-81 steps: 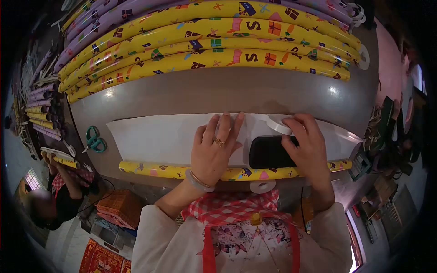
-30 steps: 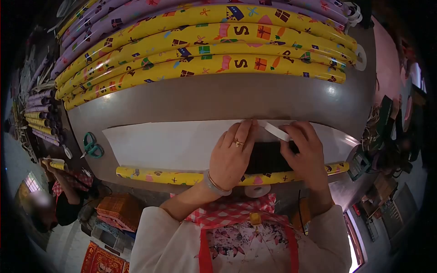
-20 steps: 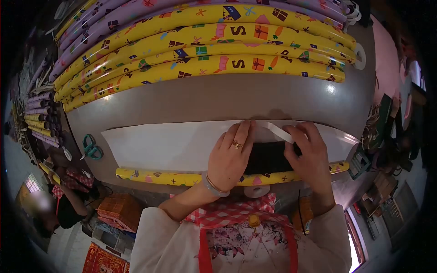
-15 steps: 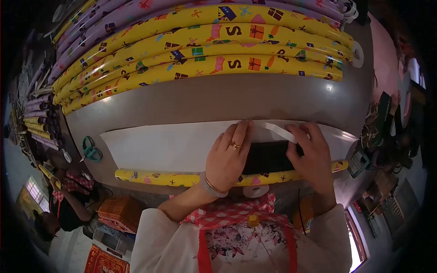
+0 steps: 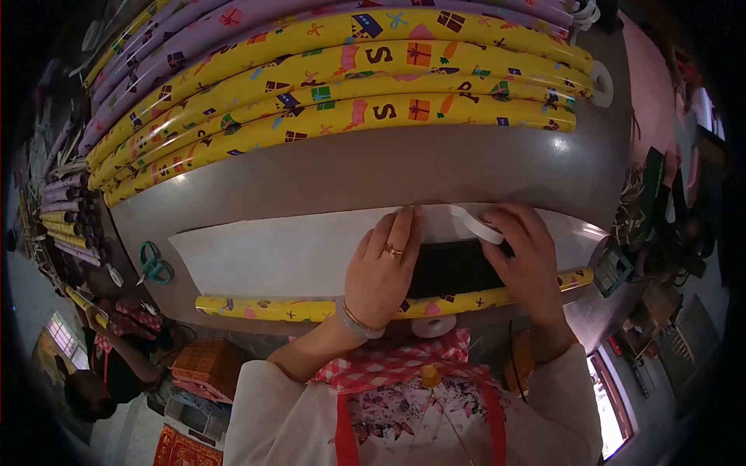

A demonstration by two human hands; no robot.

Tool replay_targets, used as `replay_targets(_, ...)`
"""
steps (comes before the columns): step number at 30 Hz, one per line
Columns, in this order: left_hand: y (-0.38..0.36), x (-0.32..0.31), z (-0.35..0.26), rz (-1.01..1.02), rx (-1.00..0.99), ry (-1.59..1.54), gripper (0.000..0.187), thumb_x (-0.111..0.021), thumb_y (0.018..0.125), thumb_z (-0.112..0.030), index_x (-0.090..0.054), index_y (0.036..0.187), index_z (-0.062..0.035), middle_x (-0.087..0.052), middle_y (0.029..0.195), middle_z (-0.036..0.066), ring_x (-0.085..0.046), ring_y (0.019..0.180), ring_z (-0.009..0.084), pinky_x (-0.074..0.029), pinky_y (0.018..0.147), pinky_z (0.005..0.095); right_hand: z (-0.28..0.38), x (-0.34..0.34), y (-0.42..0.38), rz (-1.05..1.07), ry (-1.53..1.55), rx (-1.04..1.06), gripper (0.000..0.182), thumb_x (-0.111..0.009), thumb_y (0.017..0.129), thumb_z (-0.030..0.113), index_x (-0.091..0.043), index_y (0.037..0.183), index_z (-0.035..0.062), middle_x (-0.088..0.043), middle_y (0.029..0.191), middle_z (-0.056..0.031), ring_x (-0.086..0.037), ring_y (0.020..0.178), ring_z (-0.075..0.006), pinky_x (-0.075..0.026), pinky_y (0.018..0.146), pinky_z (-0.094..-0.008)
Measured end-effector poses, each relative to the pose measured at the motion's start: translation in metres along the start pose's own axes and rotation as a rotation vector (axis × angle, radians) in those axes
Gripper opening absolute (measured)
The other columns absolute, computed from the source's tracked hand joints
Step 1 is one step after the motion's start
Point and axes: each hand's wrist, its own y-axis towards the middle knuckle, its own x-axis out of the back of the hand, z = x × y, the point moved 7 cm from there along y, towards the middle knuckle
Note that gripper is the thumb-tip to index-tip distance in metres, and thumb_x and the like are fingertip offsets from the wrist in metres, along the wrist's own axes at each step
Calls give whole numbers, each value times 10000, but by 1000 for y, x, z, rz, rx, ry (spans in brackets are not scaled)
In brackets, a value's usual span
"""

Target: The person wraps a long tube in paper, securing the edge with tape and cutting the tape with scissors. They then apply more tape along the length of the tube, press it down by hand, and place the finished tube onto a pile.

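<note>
A long sheet of gift wrap lies white side up [image 5: 256, 252] on the table. Its near edge is rolled into a yellow printed tube [image 5: 264, 308]. My left hand [image 5: 382, 268], with a ring and bracelet, rests with fingers stretched out on the sheet near its far edge. My right hand [image 5: 524, 248] grips a small roll of white tape [image 5: 483, 228]; a loose strip runs from it towards the far edge, left of the roll. Between my hands a black rectangular piece [image 5: 451, 268] lies on the sheet.
Several yellow wrapping-paper rolls [image 5: 326, 128] and purple rolls [image 5: 210, 39] lie at the back of the table. Green-handled scissors [image 5: 157, 268] are at the left. A white tape roll [image 5: 434, 326] sits at the near edge. Another person [image 5: 116, 357] works at lower left.
My right hand has shifted slightly left and tilted, and the tape in it now shows as a ring. My left hand stays at the sheet's far edge. The view has shifted slightly.
</note>
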Motion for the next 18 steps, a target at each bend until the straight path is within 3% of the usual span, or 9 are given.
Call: replay_targets(18,-4,-5,-2,62,-46,93,542,-554,756,-17,-511,1295,27,-419,1319,115,-477,1159,274,-469,913,358,8,-6,4,30,-154,93,471,-729,674,65,-586,1122,96,-504,1057,-97,-554,923,-281,-454,824,-424)
